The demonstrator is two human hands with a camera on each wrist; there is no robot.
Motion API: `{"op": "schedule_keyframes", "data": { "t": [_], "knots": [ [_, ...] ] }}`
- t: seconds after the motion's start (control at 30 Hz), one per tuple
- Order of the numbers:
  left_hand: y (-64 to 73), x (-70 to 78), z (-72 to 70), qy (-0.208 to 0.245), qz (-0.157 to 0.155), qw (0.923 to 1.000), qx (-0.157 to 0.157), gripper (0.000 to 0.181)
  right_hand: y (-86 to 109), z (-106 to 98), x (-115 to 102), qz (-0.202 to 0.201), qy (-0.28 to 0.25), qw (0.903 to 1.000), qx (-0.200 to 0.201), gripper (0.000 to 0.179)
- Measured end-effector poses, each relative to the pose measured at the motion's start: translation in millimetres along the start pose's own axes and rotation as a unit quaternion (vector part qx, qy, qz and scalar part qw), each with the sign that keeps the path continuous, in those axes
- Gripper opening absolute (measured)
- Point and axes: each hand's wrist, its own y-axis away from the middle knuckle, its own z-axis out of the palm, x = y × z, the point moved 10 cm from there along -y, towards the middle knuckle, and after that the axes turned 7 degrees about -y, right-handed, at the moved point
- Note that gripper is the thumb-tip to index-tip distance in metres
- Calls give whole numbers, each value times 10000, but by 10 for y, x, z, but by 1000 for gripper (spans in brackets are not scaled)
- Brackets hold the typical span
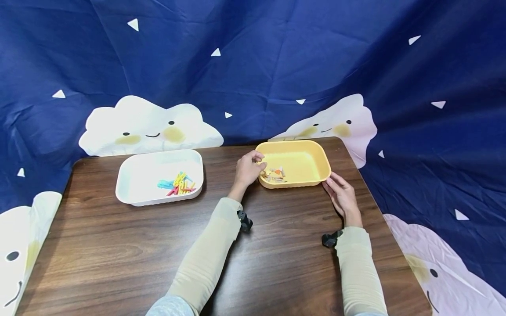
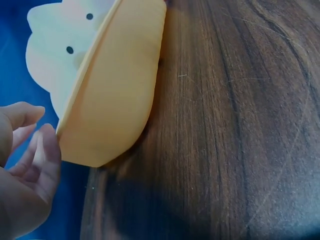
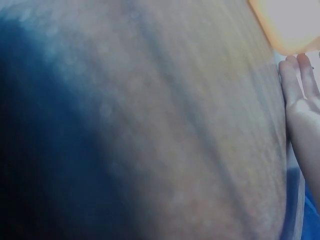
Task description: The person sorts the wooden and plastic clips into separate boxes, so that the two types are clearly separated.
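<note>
A yellow plastic basket (image 1: 296, 180) stands at the far right of the table, with several small pieces (image 1: 275, 173), some orange and some clear or white, in its left front part. My left hand (image 1: 248, 169) is at the basket's left rim, its thumb and fingers bent and apart. Seen from the left wrist, those fingers (image 2: 49, 145) lie right beside the rim; whether they touch it I cannot tell. My right hand (image 1: 343, 194) touches the basket's right front corner. Its fingers (image 3: 292, 82) look fairly straight against the corner in the right wrist view.
To the left stands a white basket (image 1: 132, 175) holding several blue, yellow and red clothespins (image 1: 179, 184). Both baskets rest on a brown wooden table (image 1: 130, 250). Behind it hangs a dark blue curtain (image 1: 253, 26) with white clouds. A black camera is on each wrist.
</note>
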Motion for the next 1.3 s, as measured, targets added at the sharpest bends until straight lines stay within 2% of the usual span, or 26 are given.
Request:
{"op": "schedule_keyframes", "data": {
  "t": [0.13,0.3,0.43,0.57,0.67,0.83,1.0,1.3],
  "knots": [
    [5,-20,-23,315,120,9994,34,24,-1,-7,-28,-88,86,9999,-15,42],
    [27,-79,-86,362,106,9993,38,23,14,-27,-29,-46,120,9998,116,39],
    [47,-137,-199,403,39,9992,59,22,20,-44,-64,-75,-339,9987,376,42],
    [112,-210,-291,474,-106,9987,130,19,83,-116,-249,-508,-709,9927,838,47],
    [164,-266,-347,504,-201,9983,221,19,101,-82,-418,-916,-371,9905,953,48],
    [196,-302,-475,532,-197,9975,433,22,34,156,-598,-1414,466,9856,801,37],
    [211,-291,-557,470,-140,9977,465,24,67,371,-754,-1916,1276,9705,717,34],
    [269,-270,-755,212,-53,9980,596,25,60,805,-792,-2218,2484,9427,185,37]
  ]
}}
